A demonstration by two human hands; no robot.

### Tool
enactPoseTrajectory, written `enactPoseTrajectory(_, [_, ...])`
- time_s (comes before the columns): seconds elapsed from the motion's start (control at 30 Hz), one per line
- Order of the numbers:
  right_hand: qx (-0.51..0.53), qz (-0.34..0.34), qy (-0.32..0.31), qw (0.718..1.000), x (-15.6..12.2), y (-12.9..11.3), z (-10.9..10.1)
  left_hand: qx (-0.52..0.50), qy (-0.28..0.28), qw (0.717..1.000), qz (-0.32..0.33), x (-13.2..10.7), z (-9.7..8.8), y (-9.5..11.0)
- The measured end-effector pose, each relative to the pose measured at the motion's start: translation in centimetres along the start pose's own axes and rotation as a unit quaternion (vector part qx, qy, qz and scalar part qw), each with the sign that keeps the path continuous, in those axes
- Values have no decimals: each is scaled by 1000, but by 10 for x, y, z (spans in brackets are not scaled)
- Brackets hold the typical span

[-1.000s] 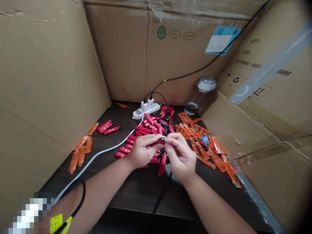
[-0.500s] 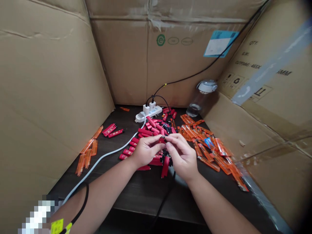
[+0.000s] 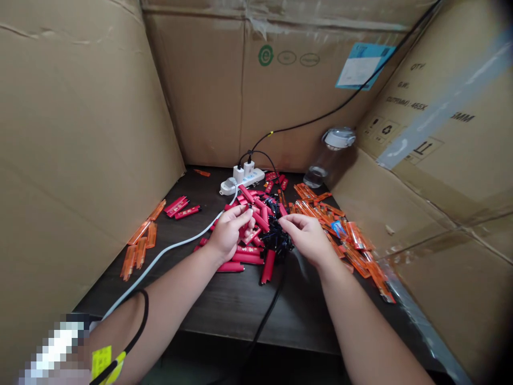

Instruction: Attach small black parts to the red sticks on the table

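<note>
My left hand (image 3: 229, 234) is closed around a red lighter (image 3: 242, 230), whose dark end shows near the thumb; my fingers hide most of it. To the right, my right hand (image 3: 306, 235) hovers by a heap of small black parts (image 3: 276, 238), thumb and forefinger pinched together. Whether anything tiny sits in that pinch, I cannot make out. Beneath and between the hands lies a pile of red lighters (image 3: 247, 259), some with metal ends showing. One red piece (image 3: 267, 267) rests at the pile's front edge.
Orange clear lighter pieces (image 3: 356, 262) spread along the right, with more orange pieces (image 3: 140, 251) at left. A white power strip (image 3: 242, 182) and a water bottle (image 3: 320, 160) stand behind. A white cable (image 3: 172, 247) crosses the dark table. Cardboard walls (image 3: 212, 96) enclose three sides.
My hands, together over the pile half a second ago, have come apart. The left moved left with the red lighter, and the black heap now shows between them.
</note>
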State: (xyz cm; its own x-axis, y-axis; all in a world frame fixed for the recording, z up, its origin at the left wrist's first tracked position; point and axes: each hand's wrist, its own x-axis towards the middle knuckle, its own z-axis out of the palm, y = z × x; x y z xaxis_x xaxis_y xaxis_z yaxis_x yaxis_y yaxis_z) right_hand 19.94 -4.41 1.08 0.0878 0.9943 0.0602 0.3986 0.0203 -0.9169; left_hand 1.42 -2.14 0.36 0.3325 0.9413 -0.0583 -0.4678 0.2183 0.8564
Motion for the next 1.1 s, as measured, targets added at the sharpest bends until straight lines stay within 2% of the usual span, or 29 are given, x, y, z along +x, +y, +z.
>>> enactPoseTrajectory(0.07, [-67, -1, -90, 994, -3, -4, -6, 15, 16, 1000, 10, 1, 0, 0])
enactPoseTrajectory(0.17, [-153, -11, -219, 964, -5, -6, -14, 36, 26, 999, 24, 1, 1, 0])
enactPoseTrajectory(0.23, [-191, -21, -283, 940, -6, -5, -19, 45, 21, 998, 30, 1, 0, -1])
enactPoseTrajectory(0.3, [-221, -18, -321, 921, -5, -3, -23, 50, 10, 998, 29, 1, 0, -1])
enactPoseTrajectory(0.43, [-261, 5, -329, 908, -5, 2, -28, 56, -10, 998, 11, -1, 1, 0])
enactPoseTrajectory(0.6, [-284, 0, -324, 903, -4, 4, -29, 52, -36, 998, -3, -1, 0, 0])
enactPoseTrajectory(0.97, [-327, -9, -307, 894, -1, 16, -23, 78, -28, 997, 5, 0, -1, -5])
enactPoseTrajectory(1.1, [-323, -7, -307, 895, -1, 13, -22, 75, -23, 997, 4, 0, -1, -5])
